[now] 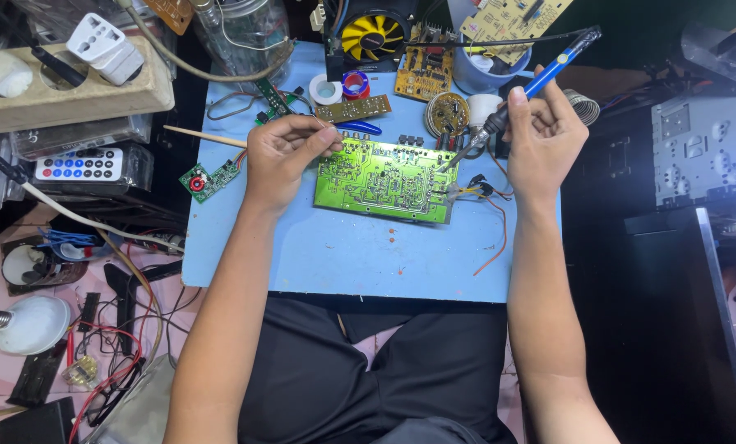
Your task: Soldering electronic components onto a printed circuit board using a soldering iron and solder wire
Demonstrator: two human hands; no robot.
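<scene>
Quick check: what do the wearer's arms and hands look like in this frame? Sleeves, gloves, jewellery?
Both forearms are bare from the lower edge of the frame up to the hands; no sleeves show. The left hand and right hand have no gloves, and no watch, ring or wristband can be seen. No cables or straps on the arms. Below, the person wears dark trousers.

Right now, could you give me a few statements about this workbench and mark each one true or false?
1. The right hand holds a blue-handled soldering iron. True.
2. The large green circuit board lies on a red mat. False: it lies on a light blue mat.
3. The left hand rests flat on the lap. False: it is pinched closed at the board's upper left edge.
4. A white round bulb lies on the floor at the left. True.
</scene>
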